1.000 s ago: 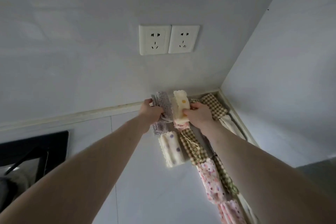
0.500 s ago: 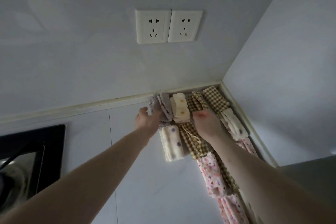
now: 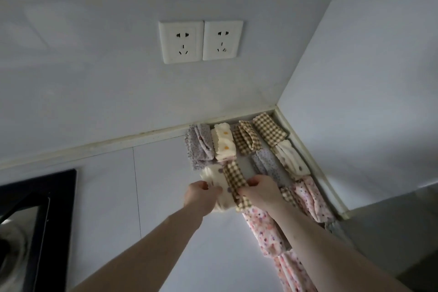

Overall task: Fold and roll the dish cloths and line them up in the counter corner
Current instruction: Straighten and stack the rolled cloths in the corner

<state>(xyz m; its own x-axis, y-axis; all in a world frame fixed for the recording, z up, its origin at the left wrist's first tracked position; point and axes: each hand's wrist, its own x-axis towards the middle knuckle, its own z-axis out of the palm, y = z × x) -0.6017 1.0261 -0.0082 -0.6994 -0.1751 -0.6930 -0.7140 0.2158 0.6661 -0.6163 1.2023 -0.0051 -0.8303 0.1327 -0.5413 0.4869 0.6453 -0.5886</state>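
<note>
Left hand (image 3: 201, 197) has fingers curled onto the cream rolled cloth with purple dots (image 3: 214, 179); right hand (image 3: 259, 191) pinches the brown-and-cream gingham rolled cloth (image 3: 234, 179) just beside it. Both rolls sit touching each other on the white counter (image 3: 166, 197), at 6 o'clock from the back row.

Back row against the wall, running toward the corner at 2 o'clock: grey-lilac dotted roll (image 3: 200, 144), cream roll with orange dots (image 3: 224, 141), two more gingham rolls (image 3: 246, 137). More rolls run down the right wall toward 5 o'clock, including pink floral cloths (image 3: 267, 230).

Handling, my read: light, soft, no stiffness. Rolls hold shape only by friction, so they will spring loose if lifted by one end or a free edge. Best grip is across the middle, thumb and fingers spanning the full roll, loose flap pinned underneath. Slide rather than lift where possible. Not fragile, not slippery; main risk is nudging neighbours out of line when pushing these two up against the row.
</note>
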